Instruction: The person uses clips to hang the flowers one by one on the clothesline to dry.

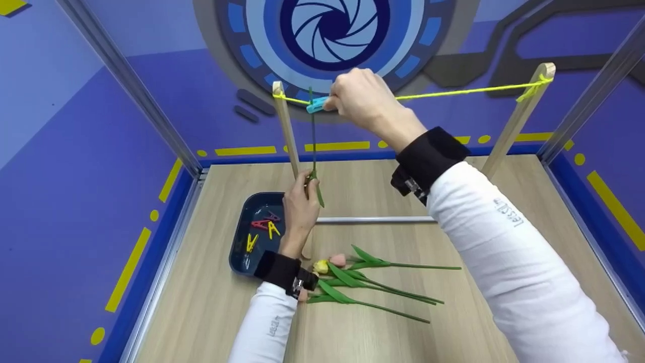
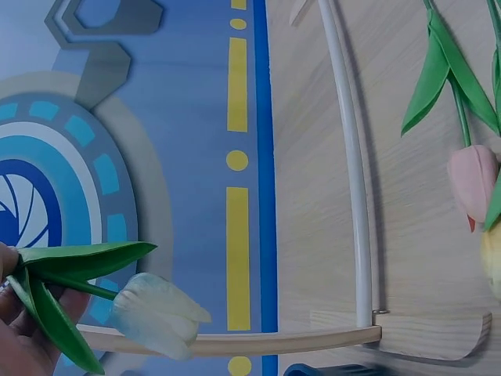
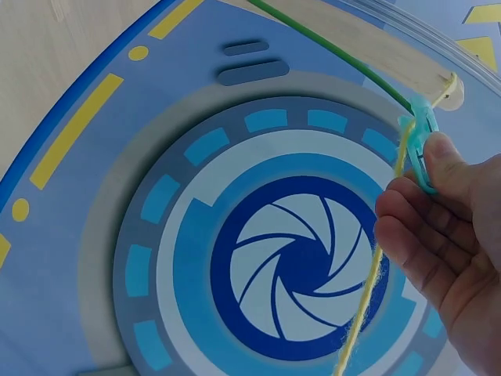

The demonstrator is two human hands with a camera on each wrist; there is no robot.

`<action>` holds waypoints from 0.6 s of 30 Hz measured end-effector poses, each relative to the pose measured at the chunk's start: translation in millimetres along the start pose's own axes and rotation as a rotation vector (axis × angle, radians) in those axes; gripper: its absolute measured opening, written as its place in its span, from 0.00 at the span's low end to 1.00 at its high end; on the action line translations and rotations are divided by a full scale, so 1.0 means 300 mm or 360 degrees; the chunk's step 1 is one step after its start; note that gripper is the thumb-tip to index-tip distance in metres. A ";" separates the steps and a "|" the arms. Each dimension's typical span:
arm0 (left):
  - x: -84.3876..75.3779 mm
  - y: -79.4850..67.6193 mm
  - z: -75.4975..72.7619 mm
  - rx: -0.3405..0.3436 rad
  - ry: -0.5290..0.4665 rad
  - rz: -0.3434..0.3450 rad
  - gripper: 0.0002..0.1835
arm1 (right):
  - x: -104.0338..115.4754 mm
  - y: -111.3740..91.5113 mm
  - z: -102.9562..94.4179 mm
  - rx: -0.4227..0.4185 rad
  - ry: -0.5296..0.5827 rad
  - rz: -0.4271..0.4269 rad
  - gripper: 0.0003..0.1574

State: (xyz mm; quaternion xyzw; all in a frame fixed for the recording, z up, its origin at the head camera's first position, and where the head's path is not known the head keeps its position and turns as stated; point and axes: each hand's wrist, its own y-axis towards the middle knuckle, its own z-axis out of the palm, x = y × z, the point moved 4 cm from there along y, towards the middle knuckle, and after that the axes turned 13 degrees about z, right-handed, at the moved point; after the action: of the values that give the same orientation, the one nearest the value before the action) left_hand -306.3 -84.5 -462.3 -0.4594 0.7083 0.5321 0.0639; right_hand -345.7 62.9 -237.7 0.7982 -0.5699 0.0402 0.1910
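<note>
White tulip (image 1: 314,143), head view: it hangs inverted near the left post (image 1: 288,128), its stem upright and the cut end standing just above a yellow yarn (image 1: 453,92) strung between this post and the right post (image 1: 516,121). The left hand (image 1: 300,204) is clamped on the tulip about its leaves; the right hand (image 1: 365,98) pinches a light-blue clothespin (image 1: 316,105) where stem and yarn meet. On the bench (image 1: 201,312), a dark tray (image 1: 235,242) holds two yellow clothespins, one red and one purple; more tulips, pink and yellow blossoms (image 1: 321,266) among them, lie beside it.

Left wrist view: the white blossom (image 2: 156,313) points away from the partly visible left hand, green leaves (image 2: 86,258) spreading between them. A white rod (image 2: 356,149) joins the feet of the frame.

Right wrist view: thumb and fingers are together on the clothespin's handles, with stem and yarn at its jaws; whether both are firmly gripped cannot be told. The step in hand appears to be fastening the stem to the yarn. Judged from this, the next move calls for seating both within the jaws, then easing the pinch while the left hand supports the flower.
</note>
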 end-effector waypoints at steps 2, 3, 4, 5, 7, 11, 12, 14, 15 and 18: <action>0.001 -0.004 0.000 0.0004 -0.0002 0.0001 0.12 | 0.002 -0.002 0.003 0.0028 -0.0004 0.0011 0.18; 0.001 -0.007 0.000 0.0007 -0.0003 -0.0002 0.12 | 0.002 -0.003 0.005 0.0041 -0.0005 0.0020 0.18; 0.002 -0.008 0.000 0.0006 -0.0003 -0.0006 0.12 | 0.004 -0.004 0.005 0.0054 -0.0006 0.0025 0.18; 0.003 -0.009 0.000 0.0005 -0.0005 -0.0009 0.12 | 0.006 -0.005 0.005 0.0067 -0.0007 0.0032 0.18; 0.004 -0.011 0.003 0.0004 -0.0003 -0.0013 0.12 | 0.007 -0.009 0.006 0.0093 -0.0009 0.0053 0.18; 0.004 -0.011 0.007 0.0002 0.0008 -0.0021 0.12 | 0.002 -0.018 0.013 0.0104 0.0040 0.0109 0.21; 0.004 -0.010 0.008 0.0004 0.0015 -0.0023 0.12 | 0.001 -0.021 0.015 0.0086 0.0065 0.0118 0.21; 0.002 -0.007 0.008 0.0009 0.0026 -0.0035 0.12 | -0.001 -0.026 0.017 0.0036 0.0131 0.0134 0.21; 0.001 -0.006 0.008 0.0013 0.0029 -0.0045 0.12 | -0.002 -0.029 0.017 0.0001 0.0165 0.0134 0.20; -0.002 -0.004 0.007 0.0023 0.0033 -0.0065 0.12 | -0.002 -0.045 0.020 -0.0134 0.0248 0.0129 0.21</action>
State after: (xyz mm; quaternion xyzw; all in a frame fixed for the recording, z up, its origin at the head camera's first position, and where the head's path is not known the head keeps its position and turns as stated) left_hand -306.0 -82.4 -463.7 -0.4788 0.7033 0.5208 0.0708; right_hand -334.3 65.2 -246.8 0.7602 -0.5863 0.0858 0.2663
